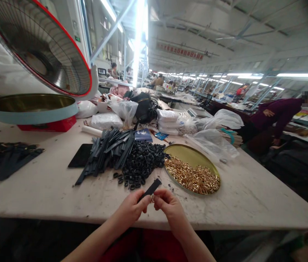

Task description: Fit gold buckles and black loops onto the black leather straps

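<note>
My left hand (pixel 132 210) pinches a flat black strap (pixel 150 189) near the table's front edge; the strap sticks up and to the right from the fingers. My right hand (pixel 168 206) is closed against the strap's lower end, where a small shiny piece shows between the fingertips. Just beyond the hands lie a heap of small black loops (pixel 142 162), a pile of long black straps (pixel 107 151) and a round gold tray (pixel 186 154) with several small gold metal parts (pixel 194 178).
A red-rimmed fan (pixel 38 43) stands at the back left beside a round pan (pixel 31 107). More black straps (pixel 5 160) lie at the left. Plastic bags (pixel 167 122) crowd the far side. A person in purple (pixel 276 112) leans over a bench at the right.
</note>
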